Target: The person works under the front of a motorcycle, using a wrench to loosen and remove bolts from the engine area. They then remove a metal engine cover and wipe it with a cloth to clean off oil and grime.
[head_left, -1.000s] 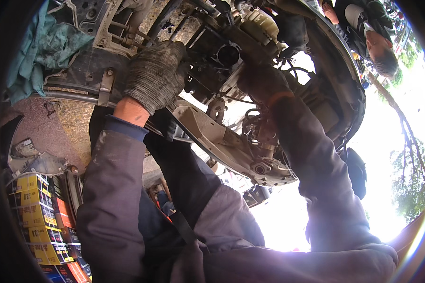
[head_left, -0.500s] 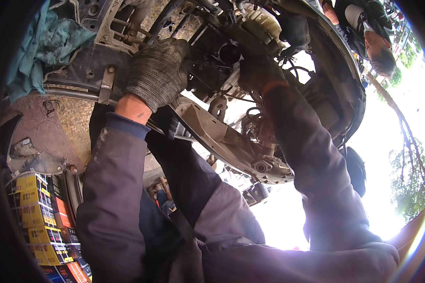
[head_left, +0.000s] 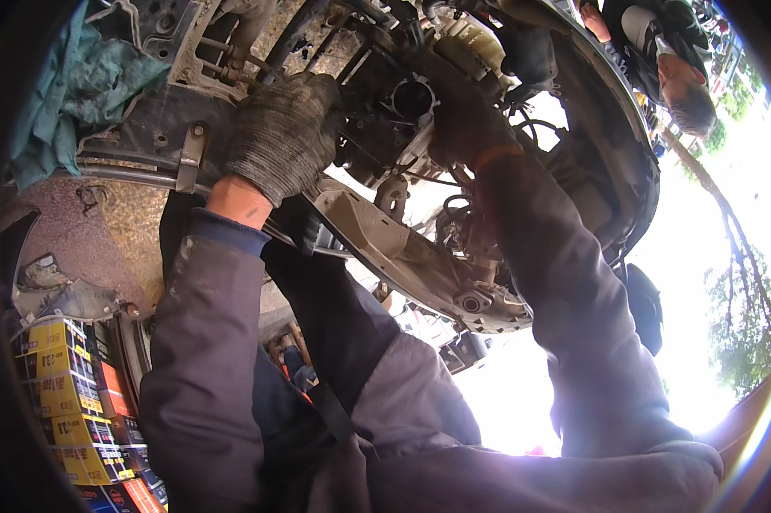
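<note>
Engine underside [head_left: 394, 111]: one dark, greasy assembly overhead, filling the upper middle; both arms are reaching up into it.
Left hand [head_left: 283, 137]: one grey knit glove, fingers curling together against the metal just left of the engine underside, seemingly bracing there; whether it is gripping anything, I cannot tell.
Right hand [head_left: 467, 128]: one dark glove, pushing deep into the engine underside; fingers hidden, state not readable.
Pale bracket arm [head_left: 403, 248]: one, hanging just below the engine underside.
Teal rag [head_left: 69, 94]: one, draping far left of it.
Yellow boxes [head_left: 56, 393]: several, stacked well below-left.
</note>
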